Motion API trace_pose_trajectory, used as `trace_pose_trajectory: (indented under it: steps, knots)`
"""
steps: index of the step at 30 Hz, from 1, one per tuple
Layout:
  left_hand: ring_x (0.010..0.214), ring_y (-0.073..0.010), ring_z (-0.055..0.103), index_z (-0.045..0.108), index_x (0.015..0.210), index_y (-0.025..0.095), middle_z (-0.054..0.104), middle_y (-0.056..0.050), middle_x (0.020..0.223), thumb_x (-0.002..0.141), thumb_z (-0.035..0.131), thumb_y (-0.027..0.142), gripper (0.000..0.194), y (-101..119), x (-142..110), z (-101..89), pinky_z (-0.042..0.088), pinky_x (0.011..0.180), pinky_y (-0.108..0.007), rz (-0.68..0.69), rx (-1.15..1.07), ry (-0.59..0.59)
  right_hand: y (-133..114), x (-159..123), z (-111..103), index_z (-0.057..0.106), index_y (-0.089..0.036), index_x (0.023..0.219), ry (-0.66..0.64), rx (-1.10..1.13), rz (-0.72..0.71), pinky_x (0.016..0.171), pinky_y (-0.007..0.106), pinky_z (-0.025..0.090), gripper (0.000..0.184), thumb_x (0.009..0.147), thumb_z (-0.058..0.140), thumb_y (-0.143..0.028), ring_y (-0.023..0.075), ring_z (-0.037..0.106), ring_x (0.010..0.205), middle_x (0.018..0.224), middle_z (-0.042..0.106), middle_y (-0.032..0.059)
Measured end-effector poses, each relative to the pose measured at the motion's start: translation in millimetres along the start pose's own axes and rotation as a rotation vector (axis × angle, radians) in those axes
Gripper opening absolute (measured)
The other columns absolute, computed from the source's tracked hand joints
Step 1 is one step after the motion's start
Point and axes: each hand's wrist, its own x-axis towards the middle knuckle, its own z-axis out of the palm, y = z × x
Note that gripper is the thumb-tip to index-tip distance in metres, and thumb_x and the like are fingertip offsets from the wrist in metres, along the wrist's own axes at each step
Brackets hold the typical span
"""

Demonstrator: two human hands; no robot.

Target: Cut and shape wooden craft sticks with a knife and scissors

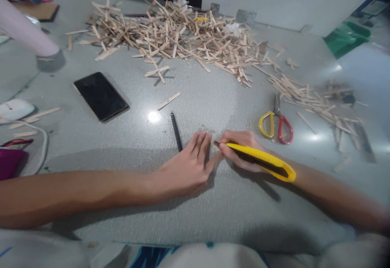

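My right hand [243,150] is closed around a yellow and black utility knife [265,160], its blade end pointing left. Under the blade a small piece of wooden craft stick [216,147] shows, mostly covered by fingers. My left hand [190,162] presses that stick to the table, fingers bent and held together. Just beyond the left hand lies a black pen [176,129], its near end by the knuckles. Farther off rests a single craft stick [169,101] with a slot or mark in its middle. Scissors [276,121] with one yellow and one red handle lie beyond my right hand.
A large heap of craft sticks [173,32] spreads along the back, with more sticks [319,101] at the right. A black phone [101,96] lies left of centre. At the left are a white mouse [16,108], a pale cylinder [27,24] and a purple object [12,163].
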Motion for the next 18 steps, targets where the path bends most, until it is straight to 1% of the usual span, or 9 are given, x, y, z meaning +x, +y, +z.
trace_pose_trajectory:
  steps: [2,4,7,10,13,15,18]
  knots:
    - [0.146,-0.0594,0.057,0.004,0.171,-0.017,0.053,-0.052,0.149,0.103,0.067,0.046,0.112,0.3,-1.2,3.7,0.033,0.124,-0.071,0.001,-0.016,0.033,1.1,-1.2,1.3,0.053,-0.025,0.088,0.009,0.013,0.007,0.055,0.027,0.041,0.025,0.113,0.051,-0.027,0.0113,0.051,0.055,0.070,0.057,-0.0036]
    - [0.147,-0.0591,0.056,0.000,0.171,-0.017,0.053,-0.052,0.149,0.103,0.067,0.047,0.115,0.4,-2.1,7.1,0.032,0.124,-0.072,0.001,-0.029,0.054,3.1,-3.3,3.3,0.054,-0.024,0.087,0.026,0.025,0.021,0.056,0.027,0.040,0.026,0.112,0.053,-0.029,0.0107,0.051,0.056,0.071,0.058,-0.0034]
    - [0.148,-0.0571,0.056,0.004,0.172,-0.015,0.053,-0.050,0.152,0.102,0.067,0.044,0.111,0.6,-2.3,8.4,0.031,0.126,-0.071,0.001,-0.041,0.043,6.8,-7.7,6.5,0.057,-0.023,0.087,0.062,0.041,0.042,0.057,0.026,0.041,0.025,0.111,0.056,-0.030,0.0103,0.052,0.057,0.071,0.060,-0.0033]
    - [0.149,-0.0543,0.057,0.011,0.172,-0.013,0.053,-0.048,0.154,0.103,0.065,0.044,0.104,0.4,-1.4,5.9,0.030,0.127,-0.070,0.006,-0.046,0.012,9.8,-11.6,9.2,0.062,-0.022,0.092,0.132,0.052,0.043,0.057,0.025,0.043,0.018,0.109,0.060,-0.028,0.0104,0.057,0.057,0.072,0.065,-0.0031]
    - [0.147,-0.0563,0.058,0.016,0.170,-0.015,0.055,-0.050,0.150,0.102,0.067,0.046,0.105,-0.2,-0.7,3.8,0.032,0.126,-0.070,0.027,-0.018,0.008,10.4,-12.3,10.9,0.066,-0.022,0.098,0.175,0.047,0.040,0.058,0.024,0.045,0.011,0.107,0.062,-0.026,0.0107,0.062,0.058,0.074,0.070,-0.0026]
    - [0.145,-0.0576,0.060,0.018,0.169,-0.017,0.057,-0.051,0.147,0.102,0.068,0.047,0.106,-0.7,-0.6,3.9,0.033,0.125,-0.071,0.036,-0.013,0.027,9.8,-11.0,11.4,0.067,-0.021,0.099,0.169,0.041,0.047,0.057,0.024,0.045,0.009,0.107,0.063,-0.026,0.0106,0.062,0.058,0.073,0.069,-0.0027]
    - [0.144,-0.0571,0.060,0.019,0.169,-0.017,0.058,-0.050,0.147,0.103,0.066,0.048,0.104,-0.9,-0.7,5.0,0.033,0.124,-0.072,0.042,-0.028,0.052,8.3,-8.6,11.1,0.067,-0.020,0.099,0.169,0.042,0.061,0.058,0.023,0.045,0.010,0.106,0.064,-0.025,0.0100,0.060,0.057,0.073,0.068,-0.0031]
